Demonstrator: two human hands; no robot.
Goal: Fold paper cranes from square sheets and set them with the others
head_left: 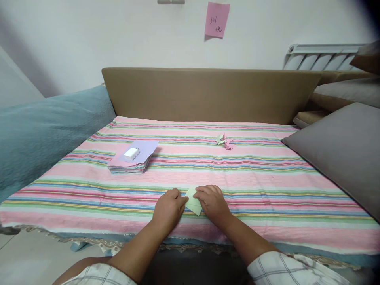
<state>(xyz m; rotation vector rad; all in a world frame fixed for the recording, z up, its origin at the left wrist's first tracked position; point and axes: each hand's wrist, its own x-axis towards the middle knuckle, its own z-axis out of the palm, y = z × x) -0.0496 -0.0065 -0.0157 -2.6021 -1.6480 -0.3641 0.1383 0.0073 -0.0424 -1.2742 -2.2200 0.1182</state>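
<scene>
A small piece of pale green paper (194,204), folded to a pointed shape, lies on the striped cloth between my hands. My left hand (168,207) is closed, its thumb and curled fingers at the paper's left corner. At the right edge, my right hand (214,204) has its bent fingers together on the paper, covering part of it. Farther back on the cloth sit two small origami figures that look like cranes, one pale green (220,139) and one pink (229,144), touching or nearly so.
To the left is a stack of coloured paper (127,170) with a white charger plug (131,153) on top. The striped cloth (252,178) covers a sofa seat. Grey cushions (341,146) stand at the right, a blue-covered armrest (53,130) at the left, a brown backrest (204,95) behind.
</scene>
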